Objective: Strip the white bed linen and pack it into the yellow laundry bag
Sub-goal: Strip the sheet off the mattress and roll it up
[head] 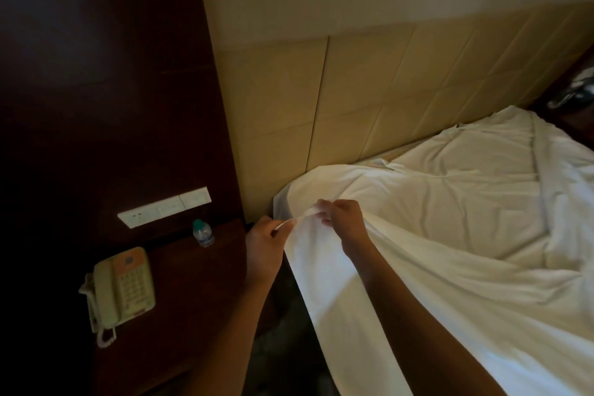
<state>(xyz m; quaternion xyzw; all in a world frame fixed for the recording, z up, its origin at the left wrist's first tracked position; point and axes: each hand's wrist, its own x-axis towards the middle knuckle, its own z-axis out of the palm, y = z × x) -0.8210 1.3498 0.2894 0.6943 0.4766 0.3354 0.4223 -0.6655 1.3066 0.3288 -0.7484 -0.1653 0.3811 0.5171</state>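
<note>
A white bed sheet (pixel 450 212) lies rumpled over the bed and hangs down over the near left corner. My left hand (pixel 266 246) pinches the sheet's edge at that corner, just left of the bed. My right hand (pixel 342 219) grips the same bunched edge a little to the right, fingers curled into the cloth. A short strip of sheet is stretched between the two hands. No yellow laundry bag is in view.
A padded beige headboard (pixel 353 100) runs behind the bed. To the left stands a dark wooden nightstand (pixel 193 283) with a cream telephone (pixel 123 289) and a small water bottle (pixel 203 232). White wall sockets (pixel 164 206) sit above it. A narrow dark gap separates nightstand and bed.
</note>
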